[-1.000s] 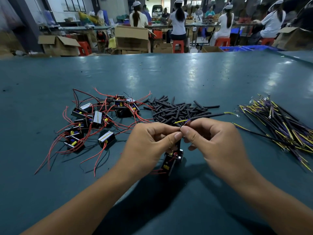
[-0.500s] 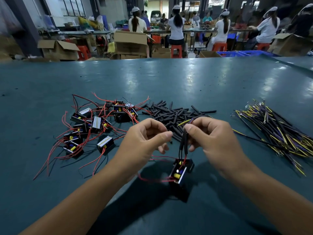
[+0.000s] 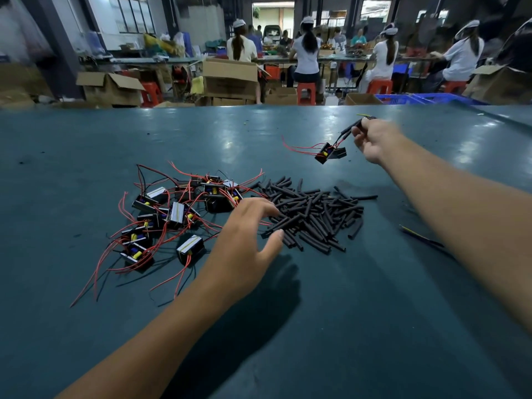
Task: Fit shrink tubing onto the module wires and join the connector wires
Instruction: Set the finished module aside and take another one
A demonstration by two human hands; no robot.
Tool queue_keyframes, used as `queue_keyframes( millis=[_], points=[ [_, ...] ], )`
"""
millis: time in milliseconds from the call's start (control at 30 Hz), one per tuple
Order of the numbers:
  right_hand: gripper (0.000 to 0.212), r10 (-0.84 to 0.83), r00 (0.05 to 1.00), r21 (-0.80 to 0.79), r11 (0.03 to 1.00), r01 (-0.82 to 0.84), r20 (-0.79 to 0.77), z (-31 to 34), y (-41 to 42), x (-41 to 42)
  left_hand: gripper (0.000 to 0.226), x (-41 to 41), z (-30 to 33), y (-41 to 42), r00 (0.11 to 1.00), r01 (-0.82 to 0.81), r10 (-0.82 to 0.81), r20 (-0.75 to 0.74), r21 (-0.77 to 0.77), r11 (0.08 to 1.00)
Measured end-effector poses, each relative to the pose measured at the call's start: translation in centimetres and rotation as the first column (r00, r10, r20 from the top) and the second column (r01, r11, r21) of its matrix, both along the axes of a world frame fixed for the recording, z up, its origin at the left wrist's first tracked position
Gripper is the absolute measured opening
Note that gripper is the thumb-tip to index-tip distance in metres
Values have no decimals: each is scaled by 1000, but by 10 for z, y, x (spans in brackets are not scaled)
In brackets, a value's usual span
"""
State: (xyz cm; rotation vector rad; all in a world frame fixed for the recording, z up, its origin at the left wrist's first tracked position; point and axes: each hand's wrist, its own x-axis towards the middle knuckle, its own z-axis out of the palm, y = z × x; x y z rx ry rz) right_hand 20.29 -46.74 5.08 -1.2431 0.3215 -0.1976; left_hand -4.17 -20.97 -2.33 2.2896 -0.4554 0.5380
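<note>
Module: my right hand [image 3: 371, 141] pinches its sleeved wires; the module [image 3: 329, 153] dangles below my grip, far right over the counter [image 3: 86, 145].
Left hand [image 3: 247, 237]: fingers spread, holding nothing, reaching at the tubing pile [image 3: 313, 214].

Teal table [image 3: 86, 326], black shrink tubing [image 3: 311, 214], red module wires [image 3: 126, 272], red stools [image 3: 305, 93]

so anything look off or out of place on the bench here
Nothing looks damaged or spilled. The modules and shrink tubing lie in loose heaps. The right hand holds one module dangling by its wires above the table.
</note>
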Motion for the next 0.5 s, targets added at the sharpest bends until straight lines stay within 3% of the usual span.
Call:
queue_keyframes(
  millis=[100,200,267,333,400,467,500],
  points=[
    [23,50,993,70,997,-42,-111,-25,-9,22,21,-1,-3,0,998,61,-62,16,90,994],
    [17,79,963,-56,994,-97,-256,-42,-13,24,19,-1,-2,-1,995,78,-86,58,135,988],
    [26,45,960,-183,978,-98,-278,-45,-12,22,17,3,0,3,983,-22,-11,181,178,984],
    [36,52,967,-317,939,-132,-250,-46,-13,14,19,13,6,18,928,-289,199,314,270,919],
    [31,46,973,-511,845,-160,-227,-44,-10,-4,16,23,13,43,863,-496,407,298,349,795],
    [9,28,978,-692,702,-168,-208,-37,-6,-27,17,29,17,66,839,-540,511,186,400,741],
    [13,24,988,-782,608,-136,-153,-35,-3,-38,20,32,16,74,841,-524,525,130,433,733]
  ],
)
